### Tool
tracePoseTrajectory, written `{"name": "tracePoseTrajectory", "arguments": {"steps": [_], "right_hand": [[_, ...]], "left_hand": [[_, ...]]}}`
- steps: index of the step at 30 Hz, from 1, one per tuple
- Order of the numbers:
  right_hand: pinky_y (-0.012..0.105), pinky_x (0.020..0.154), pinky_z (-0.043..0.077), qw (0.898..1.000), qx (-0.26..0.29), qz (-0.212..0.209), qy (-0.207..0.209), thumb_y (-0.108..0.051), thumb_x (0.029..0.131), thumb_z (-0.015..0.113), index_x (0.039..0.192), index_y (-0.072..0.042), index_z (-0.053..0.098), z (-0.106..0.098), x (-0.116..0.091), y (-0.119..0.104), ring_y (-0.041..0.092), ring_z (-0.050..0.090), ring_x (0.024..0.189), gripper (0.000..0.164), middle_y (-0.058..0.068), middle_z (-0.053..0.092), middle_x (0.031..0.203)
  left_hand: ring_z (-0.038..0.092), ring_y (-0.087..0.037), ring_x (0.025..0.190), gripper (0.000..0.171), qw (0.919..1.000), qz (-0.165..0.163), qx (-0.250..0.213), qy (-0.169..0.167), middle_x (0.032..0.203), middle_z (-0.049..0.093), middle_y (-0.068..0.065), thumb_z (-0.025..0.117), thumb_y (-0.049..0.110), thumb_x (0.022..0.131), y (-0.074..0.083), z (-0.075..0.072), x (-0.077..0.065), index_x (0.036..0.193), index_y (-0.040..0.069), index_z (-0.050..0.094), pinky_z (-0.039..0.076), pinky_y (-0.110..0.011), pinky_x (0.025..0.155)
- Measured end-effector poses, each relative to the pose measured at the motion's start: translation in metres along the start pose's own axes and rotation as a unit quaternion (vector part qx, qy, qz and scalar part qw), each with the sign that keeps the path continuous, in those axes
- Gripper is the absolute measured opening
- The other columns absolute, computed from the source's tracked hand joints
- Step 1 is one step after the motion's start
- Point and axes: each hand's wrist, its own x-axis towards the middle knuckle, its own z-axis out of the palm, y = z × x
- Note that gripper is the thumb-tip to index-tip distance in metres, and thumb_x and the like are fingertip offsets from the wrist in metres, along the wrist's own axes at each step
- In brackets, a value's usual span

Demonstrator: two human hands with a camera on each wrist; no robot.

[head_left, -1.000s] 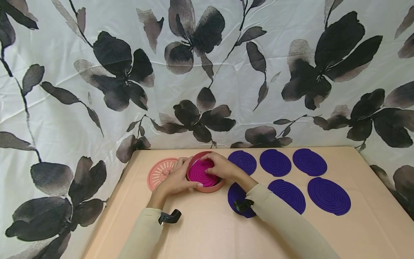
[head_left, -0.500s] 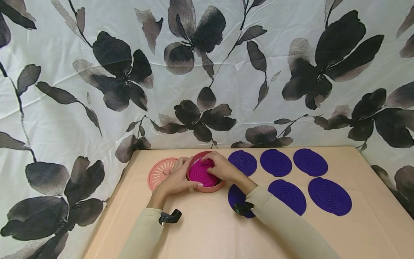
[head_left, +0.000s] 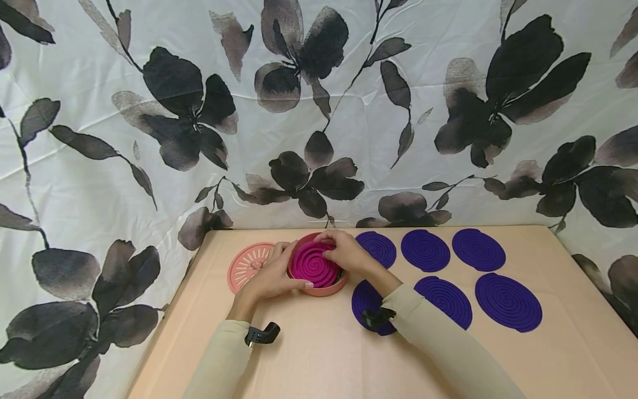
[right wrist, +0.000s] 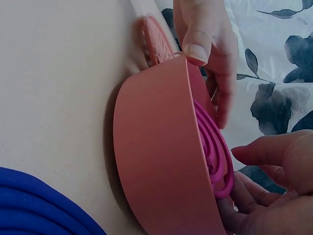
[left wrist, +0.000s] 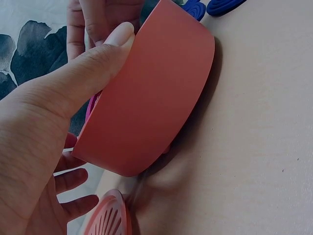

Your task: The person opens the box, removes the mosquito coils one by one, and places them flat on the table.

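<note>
My left hand (head_left: pixel 269 279) grips a round coral holder (head_left: pixel 329 290), its thumb over the near rim and its fingers round the left side. Inside the holder lies a magenta spiral coaster (head_left: pixel 310 267), partly raised at its right side. My right hand (head_left: pixel 348 256) pinches that coaster's edge; in the right wrist view the thumb (right wrist: pixel 254 151) is at the coaster's face and the other fingers are behind it. The left wrist view shows the holder's smooth outer wall (left wrist: pixel 151 93), while its contents are mostly hidden there.
A slotted coral disc (head_left: pixel 244 267) lies left of the holder. Several dark blue spiral coasters (head_left: pixel 425 250) are laid out in two rows to the right, one partly under my right wrist. The pale tabletop (head_left: pixel 319 354) ends at a floral curtain (head_left: pixel 379 127).
My right hand has shifted slightly up and right, and the magenta coaster has tilted, showing more of its spiral. My left hand and the holder stay in place.
</note>
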Motion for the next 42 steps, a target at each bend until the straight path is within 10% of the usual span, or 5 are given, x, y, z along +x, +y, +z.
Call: {"name": "tracePoseTrajectory", "arguments": {"steps": [15, 27, 42], "right_hand": [[0.037, 0.095, 0.053, 0.995, -0.077, 0.036, -0.046, -0.002, 0.092, 0.072, 0.123, -0.006, 0.067, 0.002, 0.002, -0.006, 0.022, 0.061, 0.111, 0.033, 0.009, 0.066, 0.124], [0.032, 0.087, 0.057, 0.998, -0.039, 0.039, -0.002, 0.004, 0.091, 0.07, 0.117, -0.012, 0.072, -0.004, 0.004, -0.005, 0.019, 0.063, 0.102, 0.031, 0.005, 0.067, 0.118], [0.025, 0.07, 0.053, 0.998, -0.037, 0.024, -0.053, -0.001, 0.084, 0.08, 0.129, -0.015, 0.067, -0.013, -0.002, 0.001, 0.018, 0.058, 0.082, 0.049, 0.008, 0.066, 0.112]], "left_hand": [[0.036, -0.023, 0.134, 0.114, 1.0, -0.002, 0.004, -0.004, 0.143, 0.037, -0.002, 0.083, 0.068, 0.069, -0.002, -0.002, 0.002, 0.16, 0.024, 0.029, 0.042, -0.055, 0.106], [0.035, -0.024, 0.137, 0.12, 0.9999, -0.008, 0.01, -0.011, 0.145, 0.034, -0.003, 0.083, 0.069, 0.069, 0.0, -0.005, 0.004, 0.162, 0.019, 0.025, 0.041, -0.052, 0.109], [0.035, -0.025, 0.138, 0.121, 0.9998, -0.004, 0.01, -0.014, 0.145, 0.034, -0.005, 0.083, 0.069, 0.069, -0.001, -0.007, 0.006, 0.162, 0.018, 0.025, 0.04, -0.053, 0.11]]}}
